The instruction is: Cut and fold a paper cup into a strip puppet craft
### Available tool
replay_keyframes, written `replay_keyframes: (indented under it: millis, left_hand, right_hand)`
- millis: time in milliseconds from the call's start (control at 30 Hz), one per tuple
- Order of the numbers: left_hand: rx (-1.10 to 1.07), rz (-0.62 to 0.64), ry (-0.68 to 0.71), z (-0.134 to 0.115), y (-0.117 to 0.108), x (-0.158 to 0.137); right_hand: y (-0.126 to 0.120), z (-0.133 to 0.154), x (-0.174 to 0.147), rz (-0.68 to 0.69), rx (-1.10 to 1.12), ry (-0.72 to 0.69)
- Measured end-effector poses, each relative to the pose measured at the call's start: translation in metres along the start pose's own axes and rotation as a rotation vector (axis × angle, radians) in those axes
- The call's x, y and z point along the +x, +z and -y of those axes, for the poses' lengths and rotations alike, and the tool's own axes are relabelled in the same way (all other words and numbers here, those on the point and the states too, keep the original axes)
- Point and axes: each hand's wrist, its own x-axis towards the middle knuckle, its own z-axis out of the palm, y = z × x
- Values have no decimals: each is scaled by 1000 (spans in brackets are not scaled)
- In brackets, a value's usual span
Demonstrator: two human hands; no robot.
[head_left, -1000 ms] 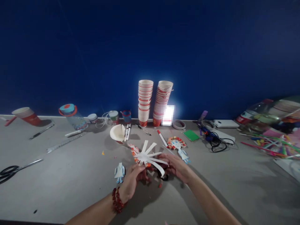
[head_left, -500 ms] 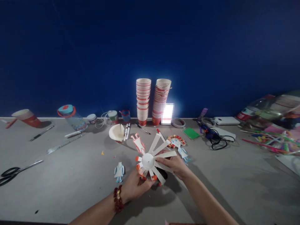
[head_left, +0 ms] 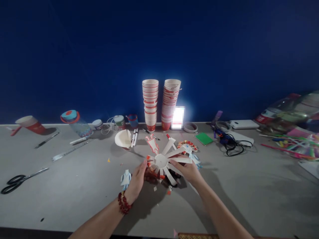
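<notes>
Between my hands is a paper cup (head_left: pixel 160 161) cut into strips that fan out from its round white base. Strips on its left are short with orange ends; those on its right are long and white. My left hand (head_left: pixel 136 182), with red beads at the wrist, grips the short strips, its lower fingers hidden beneath. My right hand (head_left: pixel 189 171) pinches the long strips, thumb on top. Just beyond the cup lies a red-outlined paper figure (head_left: pixel 152 145). A blue-edged paper figure (head_left: pixel 126 179) rests beside my left hand. Black scissor handles (head_left: pixel 171 182) partly show under the cup.
Two tall paper cup stacks (head_left: pixel 150 106) stand by the blue wall near a glowing pixelated patch. Left are scissors (head_left: pixel 22 181), a ruler (head_left: pixel 71 151) and a bottle (head_left: pixel 77 124). Right are a green pad (head_left: pixel 203 139), a glue gun (head_left: pixel 223 136) and colourful sticks (head_left: pixel 294 144).
My left hand has shifted up and left, from under the cup to its left side. The cup has moved slightly up and right, uncovering small paper scraps below it.
</notes>
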Motion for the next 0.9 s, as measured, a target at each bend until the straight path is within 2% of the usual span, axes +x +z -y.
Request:
replay_keyframes:
  millis: [100, 233, 300, 467, 567, 667, 767, 900]
  left_hand:
    - [137, 6, 92, -2, -1, -2]
    - [121, 200, 50, -3, 0, -4]
    - [117, 231, 46, -2, 1, -4]
    - [168, 142, 51, -1, 2, -1]
    - [172, 142, 61, -3, 3, -2]
    - [136, 119, 141, -7, 4, -3]
    - [156, 13, 238, -9, 6, -5]
    - [212, -27, 277, -9, 7, -7]
  right_hand:
    - [-1, -3, 1, -6, 20, 16]
    - [-1, 2, 2, 4, 86, 59]
    - [-1, 5, 2, 2, 96, 50]
    - [1, 7, 1, 4, 97, 36]
    - [2, 4, 1, -46, 106, 55]
    - [2, 1, 2, -77, 102, 47]
    - [1, 1, 3, -95, 93, 39]
    - [2, 3, 3, -91, 102, 42]
